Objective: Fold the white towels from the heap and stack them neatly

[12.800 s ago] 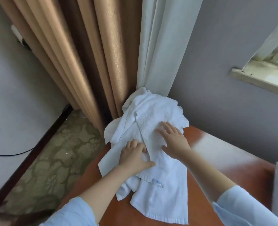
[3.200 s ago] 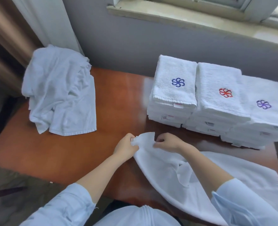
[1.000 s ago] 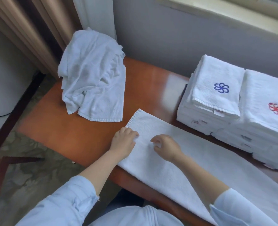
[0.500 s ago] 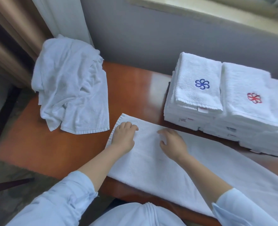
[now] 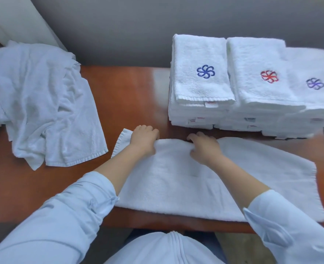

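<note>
A white towel [image 5: 176, 180] lies spread lengthwise along the near edge of the wooden table [image 5: 130, 96]. My left hand [image 5: 144, 140] grips its far edge near the left corner, fingers curled over the hem. A little to the right, my right hand [image 5: 205, 146] pinches the same far edge, and the cloth bulges slightly between the two hands. The heap of crumpled white towels [image 5: 39, 103] sits at the table's left end. Three stacks of folded towels stand at the back right: one with a blue flower [image 5: 201, 82], one red [image 5: 260, 79], one purple [image 5: 313, 86].
A grey wall [image 5: 138, 25] runs behind the table, with a white curtain [image 5: 18, 21] at the far left. Bare wood shows between the heap and the stacks. The towel's near hem reaches the table's front edge.
The towel went from bunched in my hands to flat on the table. Both hands slid from its surface up to the far edge, and their fingers have curled onto it.
</note>
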`<state>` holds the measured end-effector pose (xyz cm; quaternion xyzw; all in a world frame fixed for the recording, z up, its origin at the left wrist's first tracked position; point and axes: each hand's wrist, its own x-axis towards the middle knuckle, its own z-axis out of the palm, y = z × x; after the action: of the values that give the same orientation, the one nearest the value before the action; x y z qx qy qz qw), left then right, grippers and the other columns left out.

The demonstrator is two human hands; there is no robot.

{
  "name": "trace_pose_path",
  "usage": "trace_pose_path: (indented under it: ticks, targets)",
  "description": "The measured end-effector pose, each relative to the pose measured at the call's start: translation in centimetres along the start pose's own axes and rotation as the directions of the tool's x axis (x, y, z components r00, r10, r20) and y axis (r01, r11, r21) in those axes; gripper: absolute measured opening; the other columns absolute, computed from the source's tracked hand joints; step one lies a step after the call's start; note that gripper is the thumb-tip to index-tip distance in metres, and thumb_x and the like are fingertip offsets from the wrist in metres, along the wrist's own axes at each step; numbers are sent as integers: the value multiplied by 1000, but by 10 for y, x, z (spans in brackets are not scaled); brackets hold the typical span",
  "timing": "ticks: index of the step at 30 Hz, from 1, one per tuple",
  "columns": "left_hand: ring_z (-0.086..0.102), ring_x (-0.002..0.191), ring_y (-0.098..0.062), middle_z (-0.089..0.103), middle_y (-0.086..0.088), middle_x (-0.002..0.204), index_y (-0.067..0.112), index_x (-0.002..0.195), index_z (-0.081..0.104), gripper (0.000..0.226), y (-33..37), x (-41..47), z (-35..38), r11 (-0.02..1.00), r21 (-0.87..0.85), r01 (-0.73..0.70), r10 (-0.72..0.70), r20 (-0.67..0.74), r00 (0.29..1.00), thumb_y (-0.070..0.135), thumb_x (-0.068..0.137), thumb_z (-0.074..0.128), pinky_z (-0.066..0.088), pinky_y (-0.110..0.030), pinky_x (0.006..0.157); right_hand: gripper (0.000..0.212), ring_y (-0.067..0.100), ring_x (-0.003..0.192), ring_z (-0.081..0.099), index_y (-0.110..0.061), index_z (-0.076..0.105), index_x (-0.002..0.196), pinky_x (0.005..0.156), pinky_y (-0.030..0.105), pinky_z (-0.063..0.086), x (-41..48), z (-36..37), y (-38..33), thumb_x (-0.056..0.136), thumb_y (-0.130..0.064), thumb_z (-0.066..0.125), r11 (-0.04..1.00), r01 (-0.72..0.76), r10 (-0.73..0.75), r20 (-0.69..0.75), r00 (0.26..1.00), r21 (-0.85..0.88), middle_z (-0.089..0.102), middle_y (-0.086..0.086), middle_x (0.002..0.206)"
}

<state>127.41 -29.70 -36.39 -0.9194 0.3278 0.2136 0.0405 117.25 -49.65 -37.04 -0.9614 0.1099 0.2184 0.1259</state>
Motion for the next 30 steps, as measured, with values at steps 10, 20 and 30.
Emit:
trace_pose_path:
  ticks: [10,20,30]
  targets:
    - [58,89,-25,63,2,96,24,90,50,23,3,-27,4,990,-14,-142,139,-119,983,7,77,59,25,-29,64,18,25,83,52,-18,58,91,65,32,28,-50,-7,12,75,-12,55,999,49,-51,-193,980,-13,47,-5,82]
    - [44,76,-16,52,7,96,28,84,47,22,-2,-104,2,978,125,-166,186,-168,968,13,82,63,35,-28,72,19,20,85,50,-19,55,89,58,31,34,-107,-1,2,76,-5,55,979,190,-163,-293,942,68,52,-5,88]
    - [49,119,-24,51,-3,129,23,135,44,46,23,-176,55,948,315,42,-67,67,996,23,90,55,27,-39,109,39,18,118,48,-29,57,126,89,31,45,-167,77,-10,89,-20,54,976,163,-171,52,984,142,51,-7,126]
